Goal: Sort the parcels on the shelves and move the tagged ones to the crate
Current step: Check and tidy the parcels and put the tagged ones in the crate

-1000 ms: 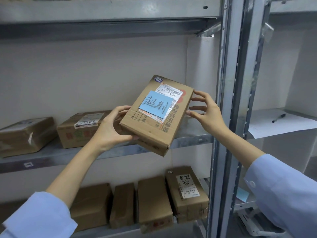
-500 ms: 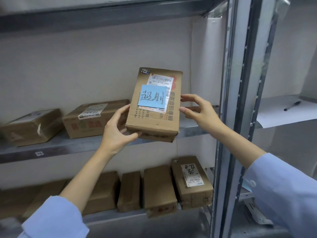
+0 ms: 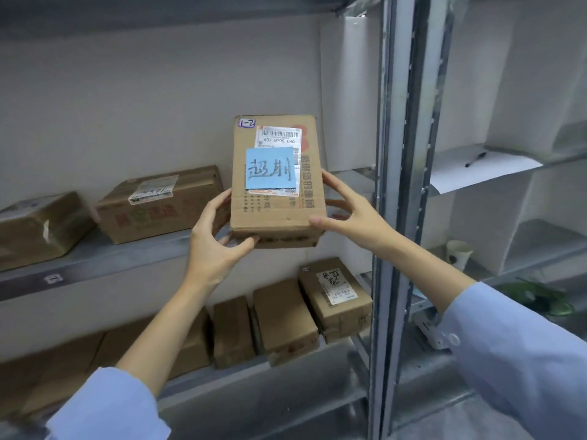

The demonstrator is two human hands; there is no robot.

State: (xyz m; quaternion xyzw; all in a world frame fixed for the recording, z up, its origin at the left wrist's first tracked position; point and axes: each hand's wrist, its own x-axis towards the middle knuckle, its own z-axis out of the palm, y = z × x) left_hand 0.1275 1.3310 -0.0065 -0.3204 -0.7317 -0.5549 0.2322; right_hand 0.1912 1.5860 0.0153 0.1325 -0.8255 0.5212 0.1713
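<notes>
A brown cardboard parcel (image 3: 276,214) with a blue handwritten tag (image 3: 270,168) and a white barcode label is held upright in front of the middle shelf (image 3: 95,265). My left hand (image 3: 216,236) grips its lower left corner, thumb under the bottom edge. My right hand (image 3: 346,211) holds its right side, fingers behind it and thumb at the lower right corner. No crate is in view.
Two untagged boxes (image 3: 158,204) (image 3: 38,230) lie on the middle shelf to the left. Several boxes stand on the lower shelf, one with a white label (image 3: 336,296). Metal uprights (image 3: 400,217) stand right of the parcel. A paper sheet with a pen (image 3: 476,169) lies on the right-hand shelf.
The parcel has turned from tilted to upright. My right hand has closed from just touching its side to holding it. The view has dropped slightly.
</notes>
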